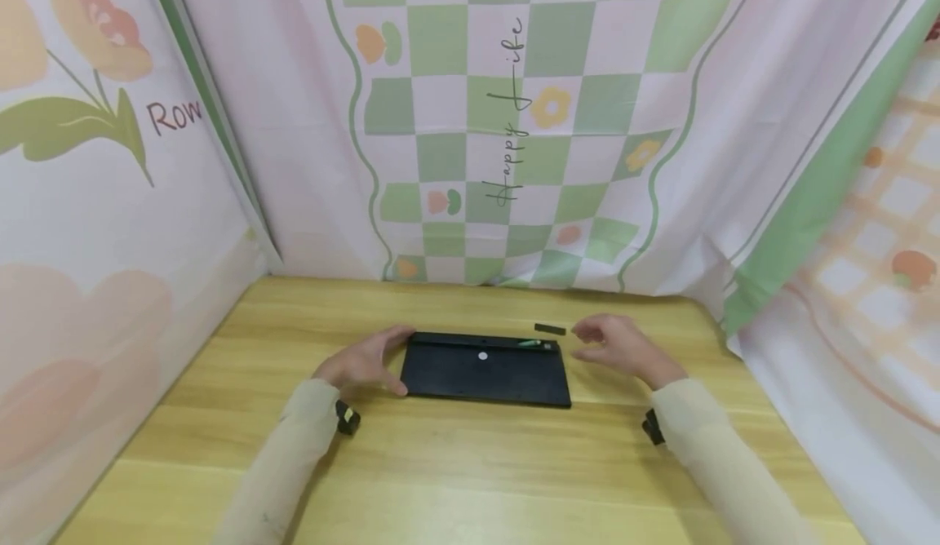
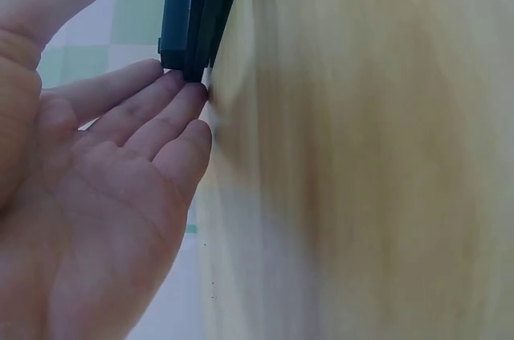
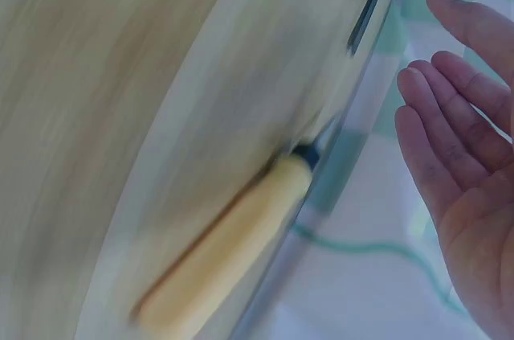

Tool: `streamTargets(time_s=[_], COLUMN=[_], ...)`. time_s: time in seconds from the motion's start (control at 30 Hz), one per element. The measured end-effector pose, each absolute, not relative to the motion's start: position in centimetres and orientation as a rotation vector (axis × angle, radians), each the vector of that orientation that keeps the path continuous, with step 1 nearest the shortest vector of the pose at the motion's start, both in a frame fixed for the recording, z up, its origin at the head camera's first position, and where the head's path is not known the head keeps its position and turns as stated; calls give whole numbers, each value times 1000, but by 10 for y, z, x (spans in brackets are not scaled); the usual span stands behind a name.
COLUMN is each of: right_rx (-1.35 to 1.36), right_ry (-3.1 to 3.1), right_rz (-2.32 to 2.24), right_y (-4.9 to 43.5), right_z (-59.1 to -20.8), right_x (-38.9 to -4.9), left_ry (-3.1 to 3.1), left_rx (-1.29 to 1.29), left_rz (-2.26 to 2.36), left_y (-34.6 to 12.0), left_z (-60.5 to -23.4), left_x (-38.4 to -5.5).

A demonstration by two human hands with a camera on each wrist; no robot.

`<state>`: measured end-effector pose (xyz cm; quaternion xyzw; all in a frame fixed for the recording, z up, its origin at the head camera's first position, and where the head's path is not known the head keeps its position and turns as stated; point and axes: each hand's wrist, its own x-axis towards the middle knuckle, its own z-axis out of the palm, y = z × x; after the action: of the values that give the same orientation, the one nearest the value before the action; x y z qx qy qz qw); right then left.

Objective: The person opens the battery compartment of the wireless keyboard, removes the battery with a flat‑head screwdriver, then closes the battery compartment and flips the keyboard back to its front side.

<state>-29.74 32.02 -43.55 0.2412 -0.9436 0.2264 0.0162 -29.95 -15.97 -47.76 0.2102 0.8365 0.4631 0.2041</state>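
A black keyboard (image 1: pixel 477 378) lies underside up on the wooden table, a small white round mark near its middle. In the raised ridge along its far edge, a narrow green battery (image 1: pixel 529 343) shows near the right end. My left hand (image 1: pixel 361 360) spans the keyboard's left end, thumb at the near corner and fingers at the far one; the left wrist view has its fingertips right against that end. Beyond the right end lies a small black strip, like a battery cover (image 1: pixel 550 330). To its right my right hand (image 1: pixel 617 345) hovers, fingers relaxed, holding nothing.
In the right wrist view, a tool with a yellow handle (image 3: pixel 229 247) and dark collar lies on the table near the back edge. Printed curtains (image 1: pixel 294 121) hang behind the table and along both sides. Bare wood (image 1: pixel 470 480) extends in front of the keyboard.
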Motion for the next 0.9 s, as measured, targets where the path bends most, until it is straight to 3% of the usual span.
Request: streamTargets(time_s=[0.4, 0.9], right_rx=[875, 990], right_ry=[-2932, -2884], right_rz=[668, 576], right_y=[276, 257], right_z=[-441, -449], right_x=[-307, -321], left_ry=[2275, 2298], left_rx=[582, 554], left_rz=[1350, 1314], left_y=[-161, -160], left_z=[-480, -475], left_x=[-298, -296])
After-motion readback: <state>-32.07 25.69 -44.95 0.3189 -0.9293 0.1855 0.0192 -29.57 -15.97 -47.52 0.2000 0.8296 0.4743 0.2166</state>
